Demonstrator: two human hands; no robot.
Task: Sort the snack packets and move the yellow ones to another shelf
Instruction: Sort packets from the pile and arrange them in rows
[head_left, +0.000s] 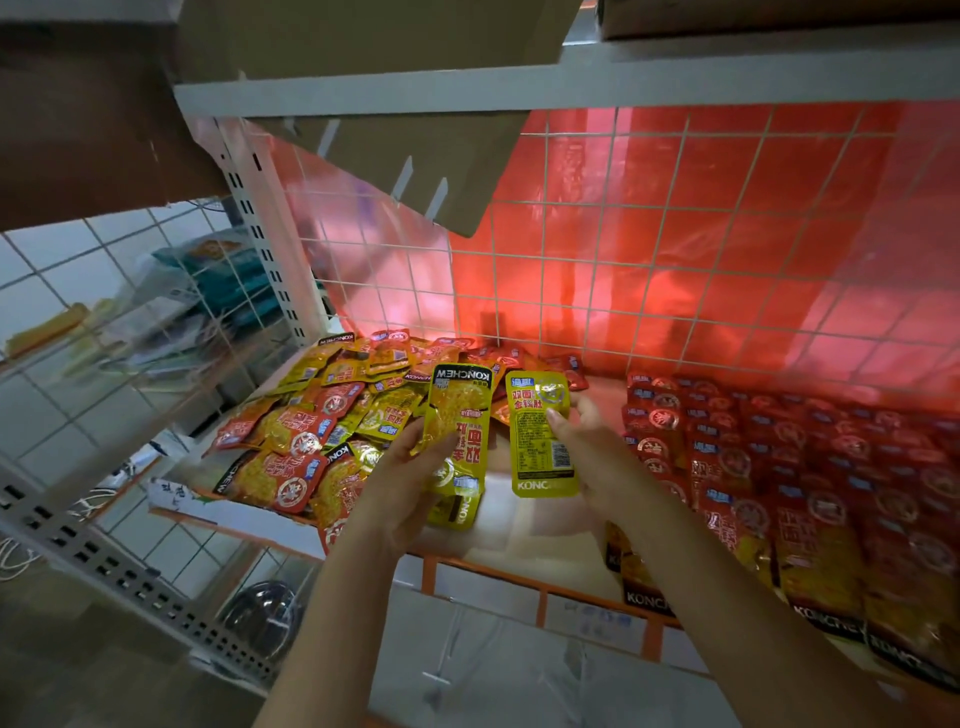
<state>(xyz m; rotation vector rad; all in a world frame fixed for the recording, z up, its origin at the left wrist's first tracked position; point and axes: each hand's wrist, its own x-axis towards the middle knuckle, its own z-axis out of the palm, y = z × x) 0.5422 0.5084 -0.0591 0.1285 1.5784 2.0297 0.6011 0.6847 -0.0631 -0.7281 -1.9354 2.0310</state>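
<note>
My left hand (410, 467) grips a small stack of yellow snack packets (460, 410), the top one upside down with its black KONCHEW band at the far end. A single yellow packet (540, 441) is pinched in my right hand (587, 447), its printed back facing me. Both are held above the white shelf (519, 525). On the shelf's left lies a mixed pile of red and yellow packets (311, 431). Red packets (779, 467) are laid in rows on the right.
A white wire grid backs the shelf, with red plastic film (727, 234) behind it. An orange rail (540, 587) edges the shelf front. Cardboard boxes (363, 41) sit on the shelf above. A neighbouring rack (182, 291) on the left holds teal and white packages.
</note>
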